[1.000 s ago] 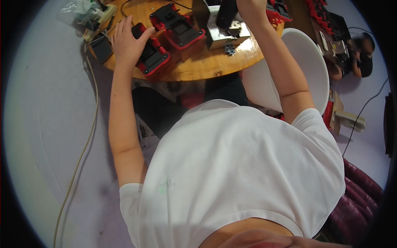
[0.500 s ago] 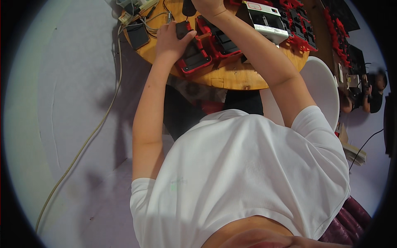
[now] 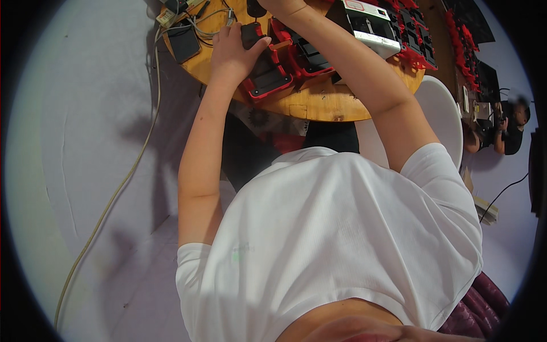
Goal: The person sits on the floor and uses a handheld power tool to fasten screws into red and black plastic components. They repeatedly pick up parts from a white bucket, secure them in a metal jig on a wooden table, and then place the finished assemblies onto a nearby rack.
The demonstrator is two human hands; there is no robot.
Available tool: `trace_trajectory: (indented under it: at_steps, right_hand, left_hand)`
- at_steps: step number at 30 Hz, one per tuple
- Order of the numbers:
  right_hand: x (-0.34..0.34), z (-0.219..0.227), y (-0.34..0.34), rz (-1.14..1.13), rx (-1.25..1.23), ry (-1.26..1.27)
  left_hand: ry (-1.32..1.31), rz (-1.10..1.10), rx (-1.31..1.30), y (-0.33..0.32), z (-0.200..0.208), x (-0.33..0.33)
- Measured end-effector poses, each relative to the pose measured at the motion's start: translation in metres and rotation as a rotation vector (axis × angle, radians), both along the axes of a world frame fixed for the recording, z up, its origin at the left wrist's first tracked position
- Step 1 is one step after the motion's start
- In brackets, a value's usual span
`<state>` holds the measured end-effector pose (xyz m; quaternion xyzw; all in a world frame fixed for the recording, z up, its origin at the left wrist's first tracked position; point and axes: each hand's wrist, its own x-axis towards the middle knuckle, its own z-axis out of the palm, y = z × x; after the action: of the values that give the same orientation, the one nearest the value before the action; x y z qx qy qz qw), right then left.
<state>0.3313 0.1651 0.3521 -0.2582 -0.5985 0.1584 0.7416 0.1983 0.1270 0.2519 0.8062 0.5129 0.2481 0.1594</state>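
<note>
Around a red-and-black plastic casing [image 3: 266, 80] near the table's front edge, my left hand [image 3: 232, 52] is closed, its thumb lying across the black top. At the upper edge of the head view is my right hand [image 3: 284, 7], its fingers mostly cut off. It appears to hold a black screwdriver [image 3: 256, 8], whose thin shaft points down at the casing's far end. Whether the tip touches a screw is too small to tell. Just right of this casing lies a second red-and-black casing [image 3: 310, 60], partly under my right forearm.
A white-and-black machine [image 3: 373, 31] stands right of my right forearm, with several red-and-black parts [image 3: 419, 40] beyond it. Cables [image 3: 199, 25] and a dark flat phone-like object [image 3: 183, 44] lie at the table's left. A white chair [image 3: 444, 108] and another person [image 3: 510, 128] are at the right.
The view has shifted slightly, so the table and both arms sit a little higher and further left. Both hands keep their places at the casing.
</note>
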Motion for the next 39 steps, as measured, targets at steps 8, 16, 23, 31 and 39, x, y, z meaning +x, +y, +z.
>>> trace_trajectory:
  at_steps: [8,16,23,31,39]
  right_hand:
    - [0.041,0.008,-0.04,0.161,0.004,0.107]
    - [0.155,-0.012,-0.165,-0.353,-0.209,-0.257]
    - [0.165,-0.04,-0.179,-0.387,-0.16,-0.007]
    - [0.158,0.003,-0.151,-0.137,-0.39,0.071]
    - [0.029,0.023,-0.044,0.148,0.147,0.23]
  left_hand:
    - [-0.103,-0.097,0.164,0.012,-0.013,-0.004]
    - [-0.013,-0.026,0.1,0.011,-0.008,-0.001]
    - [-0.016,-0.041,0.028,0.012,-0.005,0.0]
    - [-0.059,-0.101,0.014,0.018,-0.008,-0.01]
    - [-0.581,-0.088,-0.484,0.019,-0.02,-0.029]
